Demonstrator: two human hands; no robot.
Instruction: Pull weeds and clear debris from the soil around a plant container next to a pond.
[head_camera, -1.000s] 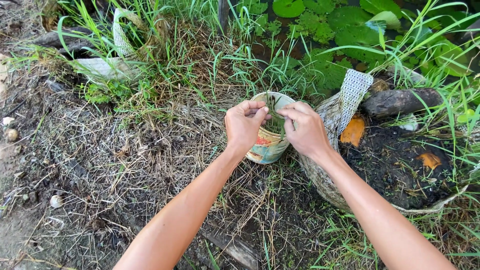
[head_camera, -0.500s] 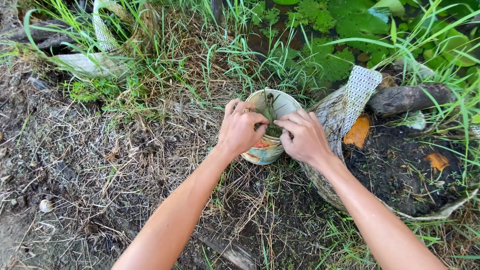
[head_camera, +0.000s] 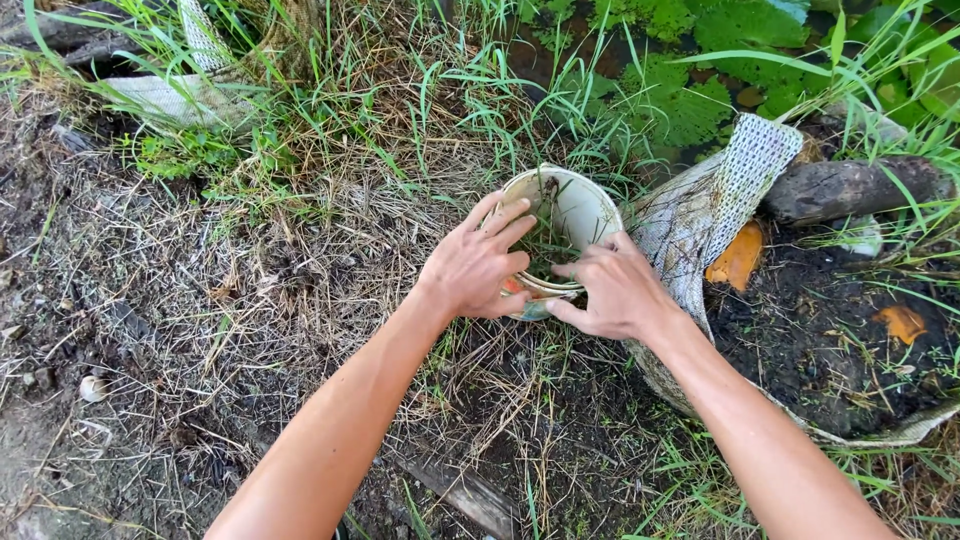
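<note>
A small pale cup-shaped pot (head_camera: 578, 205) with a coloured band sits on dry grass, with thin green shoots (head_camera: 546, 240) standing in it. My left hand (head_camera: 472, 265) lies against the pot's left side, fingers spread over the rim. On the near right side, my right hand (head_camera: 612, 290) wraps the pot, thumb underneath and fingers reaching over the rim toward the shoots. Both hands hide most of the pot's lower wall.
A woven sack of dark soil (head_camera: 800, 330) with orange scraps (head_camera: 738, 258) lies right of the pot. A log (head_camera: 850, 188) lies behind it. Green water plants (head_camera: 690, 100) grow beyond tall grass. A second sack (head_camera: 170, 95) is at the top left.
Both hands have dropped from pinching the shoots above the rim to holding the pot's sides. The view has shifted, so the pot appears higher and further right.
</note>
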